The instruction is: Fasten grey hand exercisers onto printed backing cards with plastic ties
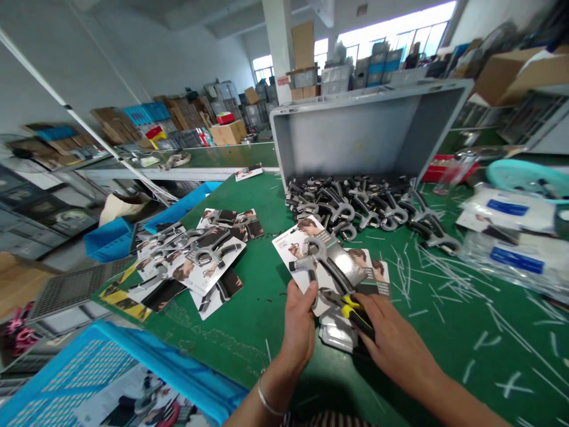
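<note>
My left hand (300,320) is closed on the lower left edge of a printed backing card (284,240) that carries a grey and black hand-grip exerciser (331,264). My right hand (389,332) is wrapped round pliers (353,311) with yellow and black handles. The pliers' jaws lie against the card's lower part, close to my left thumb; whether they grip anything is too small to tell. Beneath the held card are more printed cards (380,276) and a small shiny stack (338,335), partly hidden by my hands.
A grey crate (355,139) lies on its side, spilling loose hand-grip exercisers (347,204). Carded exercisers (200,255) are piled at left. Thin white strips (448,276) litter the green table (249,362). A blue basket (146,350) stands front left; plastic-bagged packs (515,255) lie right.
</note>
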